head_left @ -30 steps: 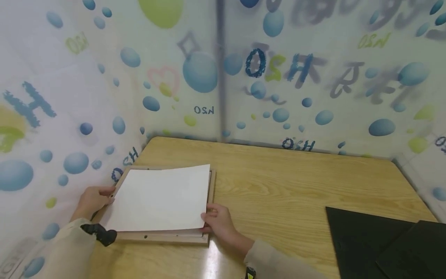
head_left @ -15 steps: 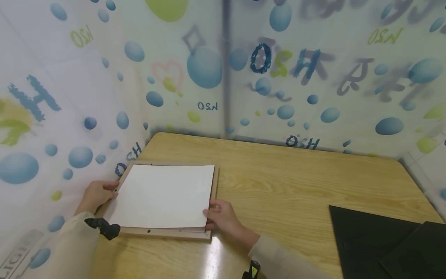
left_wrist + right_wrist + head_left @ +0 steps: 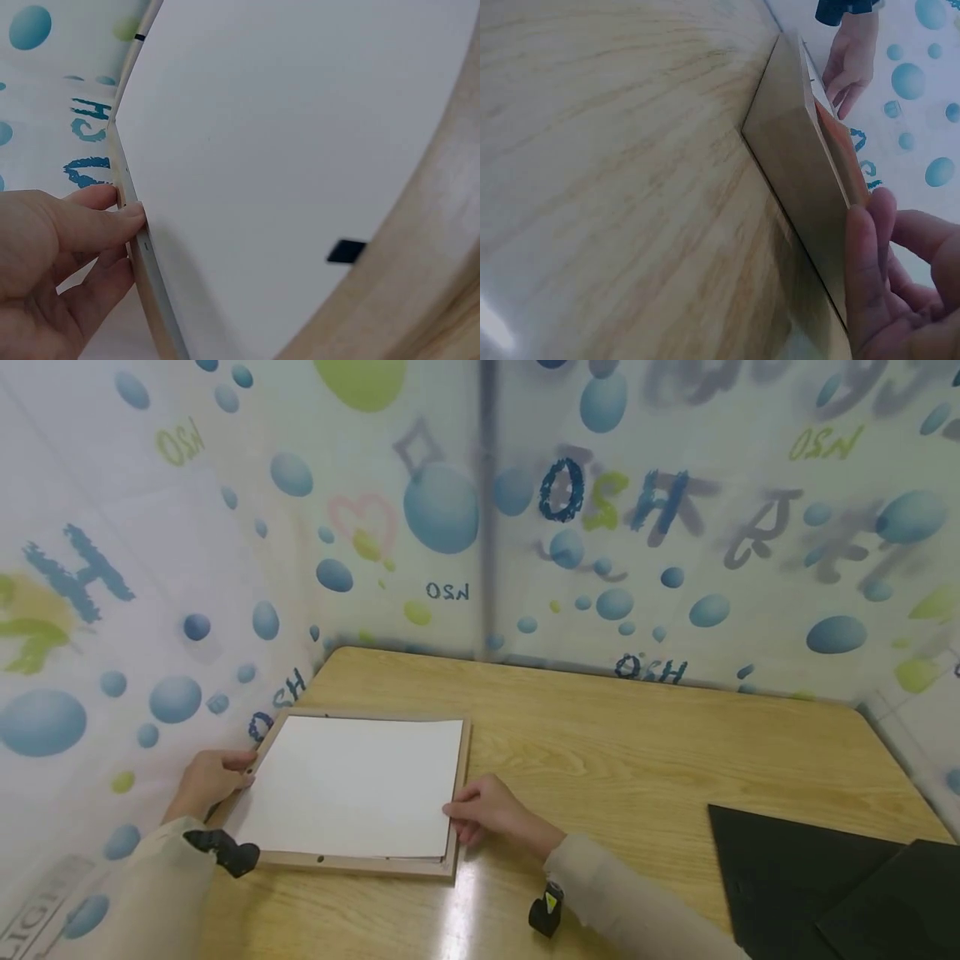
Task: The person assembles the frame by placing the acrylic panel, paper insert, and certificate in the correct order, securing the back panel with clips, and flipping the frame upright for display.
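Note:
A white sheet (image 3: 360, 785) lies over a light wooden picture frame (image 3: 360, 864) at the table's left, its lower right corner slightly raised. My left hand (image 3: 213, 782) grips the frame's left side; in the left wrist view the thumb (image 3: 131, 215) presses the inner edge, with the fingers outside. At the right side my right hand (image 3: 487, 814) pinches the sheet's right edge beside the rim. In the right wrist view the sheet's orange-brown underside (image 3: 847, 154) shows above the frame's side (image 3: 795, 165), close to the right fingertips. A small dark tab (image 3: 347, 251) sits along the frame's inner edge.
Two overlapping black panels (image 3: 795, 868) lie at the table's right front. The wood-grain table (image 3: 600, 760) meets a printed wall covering (image 3: 637, 593) at the back, and another wall (image 3: 150, 610) runs close along the left of the frame.
The sheet's right side has come down lower into the frame. My right hand has shifted slightly up along the right edge with its fingers turned more downward. The left hand keeps its grip.

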Motion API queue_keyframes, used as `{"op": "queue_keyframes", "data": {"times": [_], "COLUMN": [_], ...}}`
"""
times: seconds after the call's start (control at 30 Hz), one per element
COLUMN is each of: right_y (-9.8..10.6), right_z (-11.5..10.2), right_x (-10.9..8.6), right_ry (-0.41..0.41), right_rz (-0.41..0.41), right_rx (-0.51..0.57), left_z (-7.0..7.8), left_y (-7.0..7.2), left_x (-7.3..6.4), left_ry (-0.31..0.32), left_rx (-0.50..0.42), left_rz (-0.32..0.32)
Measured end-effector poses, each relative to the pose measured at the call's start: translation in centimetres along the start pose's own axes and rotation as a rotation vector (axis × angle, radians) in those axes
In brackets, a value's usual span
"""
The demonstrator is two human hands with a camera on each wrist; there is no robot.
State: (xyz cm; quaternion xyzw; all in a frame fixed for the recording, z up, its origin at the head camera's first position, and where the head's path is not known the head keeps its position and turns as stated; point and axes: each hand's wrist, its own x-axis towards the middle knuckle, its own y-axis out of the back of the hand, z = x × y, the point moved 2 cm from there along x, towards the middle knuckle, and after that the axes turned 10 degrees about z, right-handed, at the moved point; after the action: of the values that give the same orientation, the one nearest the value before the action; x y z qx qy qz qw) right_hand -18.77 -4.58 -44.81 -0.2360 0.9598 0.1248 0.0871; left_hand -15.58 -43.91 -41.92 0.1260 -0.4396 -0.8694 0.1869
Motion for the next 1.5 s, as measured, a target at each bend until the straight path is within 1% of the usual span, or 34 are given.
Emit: {"op": "queue_keyframes", "data": {"times": [0.27, 0.43, 0.6, 0.83, 0.97, 1.2, 1.37, 1.5], "right_y": [0.0, -0.2, -0.3, -0.2, -0.3, -0.4, -0.3, 0.2], "right_z": [-0.5, -1.0, -1.3, -1.4, -1.5, -1.4, -1.4, -1.3], "right_x": [0.6, 0.7, 0.6, 0.8, 0.9, 1.0, 0.8, 0.7], "right_ry": [0.045, 0.062, 0.082, 0.086, 0.078, 0.063, 0.075, 0.096], "right_rz": [-0.017, -0.032, -0.04, -0.045, -0.045, -0.039, -0.053, -0.086], "right_rx": [-0.149, -0.21, -0.252, -0.291, -0.317, -0.341, -0.309, -0.277], "left_z": [-0.1, -0.1, -0.1, 0.0, 0.1, 0.1, 0.1, 0.1], "left_y": [0.0, 0.0, 0.2, 0.5, 0.8, 0.7, 0.6, 0.6], "left_x": [0.2, 0.2, 0.1, 0.1, 0.0, -0.1, -0.1, -0.1], "left_ry": [0.001, 0.004, -0.037, -0.117, -0.148, -0.095, -0.104, -0.085], "left_rx": [-0.001, -0.004, -0.014, -0.007, 0.006, -0.006, -0.002, 0.004], "left_rz": [0.006, 0.0, -0.026, -0.107, -0.119, -0.12, -0.103, -0.1]}}
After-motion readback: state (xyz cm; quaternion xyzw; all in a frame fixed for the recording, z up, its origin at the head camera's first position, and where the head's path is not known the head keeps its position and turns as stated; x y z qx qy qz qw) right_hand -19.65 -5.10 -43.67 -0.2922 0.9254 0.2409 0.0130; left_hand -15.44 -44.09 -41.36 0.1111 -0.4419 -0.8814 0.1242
